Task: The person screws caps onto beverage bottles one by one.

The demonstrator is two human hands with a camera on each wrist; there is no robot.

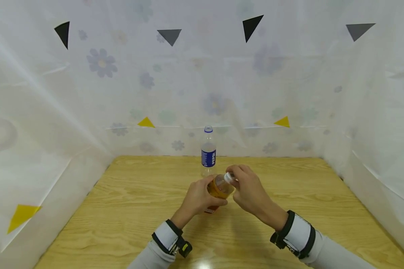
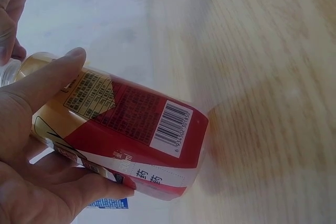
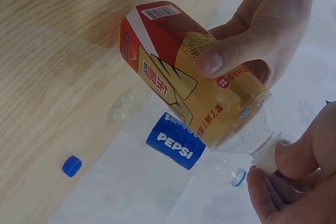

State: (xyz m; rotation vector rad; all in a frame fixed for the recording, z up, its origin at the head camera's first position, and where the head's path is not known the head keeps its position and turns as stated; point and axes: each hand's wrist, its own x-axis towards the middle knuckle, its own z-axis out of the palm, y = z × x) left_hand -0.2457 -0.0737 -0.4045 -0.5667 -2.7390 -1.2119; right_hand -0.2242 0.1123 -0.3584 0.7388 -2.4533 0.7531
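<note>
My left hand point(image 1: 196, 197) grips a drink bottle point(image 2: 131, 124) round its middle. The bottle has a red and gold label with a barcode and holds what looks like an amber drink. It tilts, its neck toward my right hand point(image 1: 252, 192) and its base close over the table. With thumb and fingers the right hand pinches the white cap point(image 3: 266, 162) at the bottle's mouth. Just behind stands a clear Pepsi bottle point(image 1: 208, 158) with a blue label; it has no cap on, and the held bottle overlaps its lower part in the head view.
A loose blue cap point(image 3: 72, 166) lies on the wooden table point(image 1: 128, 209), seen in the right wrist view. White flower-patterned sheeting point(image 1: 188, 82) encloses the table at the back and both sides, with black, grey and yellow triangles on it.
</note>
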